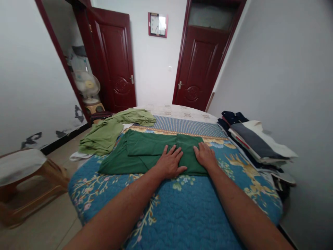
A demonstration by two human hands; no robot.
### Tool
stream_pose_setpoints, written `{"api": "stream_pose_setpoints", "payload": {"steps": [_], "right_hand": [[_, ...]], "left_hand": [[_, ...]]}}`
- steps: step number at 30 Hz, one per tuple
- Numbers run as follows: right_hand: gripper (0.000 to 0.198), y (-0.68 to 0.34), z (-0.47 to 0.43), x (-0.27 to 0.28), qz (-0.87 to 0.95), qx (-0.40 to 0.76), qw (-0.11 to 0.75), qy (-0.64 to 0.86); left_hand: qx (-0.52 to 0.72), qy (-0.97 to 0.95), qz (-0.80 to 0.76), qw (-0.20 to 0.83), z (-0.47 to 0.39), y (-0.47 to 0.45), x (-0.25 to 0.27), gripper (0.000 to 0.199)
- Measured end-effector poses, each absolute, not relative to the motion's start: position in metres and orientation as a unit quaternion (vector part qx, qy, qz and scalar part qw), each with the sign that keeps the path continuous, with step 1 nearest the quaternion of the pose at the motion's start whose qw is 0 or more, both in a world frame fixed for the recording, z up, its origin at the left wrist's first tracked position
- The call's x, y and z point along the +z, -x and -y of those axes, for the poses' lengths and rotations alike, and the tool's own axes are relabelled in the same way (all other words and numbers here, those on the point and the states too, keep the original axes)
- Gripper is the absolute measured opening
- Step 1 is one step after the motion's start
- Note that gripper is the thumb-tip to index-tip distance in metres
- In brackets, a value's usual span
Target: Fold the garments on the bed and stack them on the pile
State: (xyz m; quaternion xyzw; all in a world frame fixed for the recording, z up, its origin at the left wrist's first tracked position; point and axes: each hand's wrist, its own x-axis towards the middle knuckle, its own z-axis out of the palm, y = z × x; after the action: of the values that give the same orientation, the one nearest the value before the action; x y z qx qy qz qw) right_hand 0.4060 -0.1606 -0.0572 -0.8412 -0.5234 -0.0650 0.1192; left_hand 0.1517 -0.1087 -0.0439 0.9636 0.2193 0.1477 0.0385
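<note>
A dark green garment, partly folded into a long flat shape, lies across the blue floral quilt. Its right end is doubled over into a neat rectangle, while the left end slants out in a looser layer. My left hand rests flat on the cloth near the fold's edge, thumb and fingers spread. Against the right edge of the folded part lies my right hand, palm down with fingers stretched out. Neither hand grips the fabric. Whether it is a shirt or trousers I cannot tell.
Crumpled light green clothing lies at the left edge of the bed. A stack of folded clothes stands along the right side by the wall. A wooden stool with a white cover is at the left, and a fan stands beyond the doorway.
</note>
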Motion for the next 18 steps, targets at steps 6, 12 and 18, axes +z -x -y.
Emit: {"api": "stream_pose_setpoints", "payload": {"steps": [6,12,18], "right_hand": [[0.079,-0.397,0.197,-0.056,0.516,-0.029,0.101,0.85],[0.084,-0.391,0.228,-0.056,0.525,0.002,0.097,0.845],[0.086,-0.387,0.231,-0.051,0.524,0.01,0.108,0.845]], "left_hand": [[0.153,-0.964,-0.214,0.027,0.103,-0.156,-0.051,0.081],[0.216,-0.961,-0.171,-0.016,0.106,-0.157,-0.036,0.077],[0.221,-0.957,-0.184,-0.023,0.098,-0.193,-0.03,0.069]]}}
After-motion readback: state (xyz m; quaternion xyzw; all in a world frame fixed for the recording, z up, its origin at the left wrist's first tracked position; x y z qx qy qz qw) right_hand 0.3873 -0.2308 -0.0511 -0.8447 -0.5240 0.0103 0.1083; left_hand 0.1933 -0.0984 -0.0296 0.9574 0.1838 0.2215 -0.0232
